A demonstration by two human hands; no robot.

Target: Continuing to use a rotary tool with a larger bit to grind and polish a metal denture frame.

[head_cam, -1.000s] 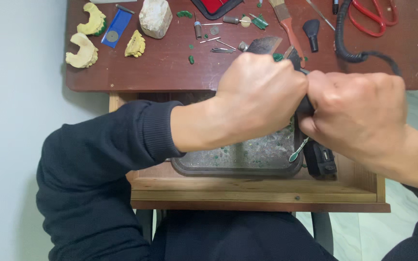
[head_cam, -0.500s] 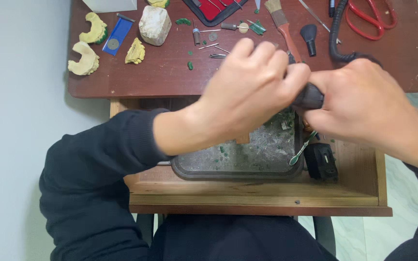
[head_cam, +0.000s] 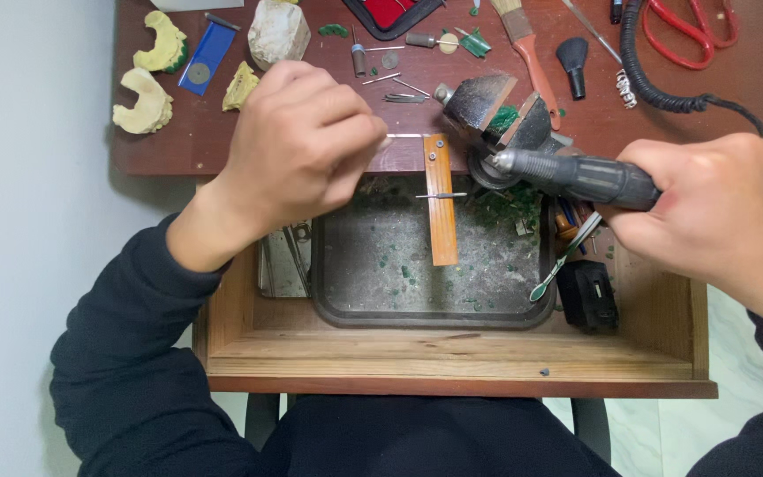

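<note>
Head view: my right hand (head_cam: 726, 208) is closed around the dark handpiece (head_cam: 580, 174) of a rotary tool, its metal nose pointing left toward the small bench vise (head_cam: 496, 110) at the near edge of the bench (head_cam: 169, 150). My left hand (head_cam: 298, 146) is curled shut, fingertips pinching a thin metal pin (head_cam: 402, 136) that points right, just left of the wooden peg (head_cam: 440, 212). That peg projects from the bench edge over the open drawer (head_cam: 452, 358). Below it, a dark tray (head_cam: 430, 314) sits in the drawer, scattered with green shavings. At the far left of the bench lie pale dental casts (head_cam: 143, 102) and a blue card (head_cam: 207, 59). At the far right lie red scissors (head_cam: 695, 26) and the coiled black cable (head_cam: 642, 66).
</note>
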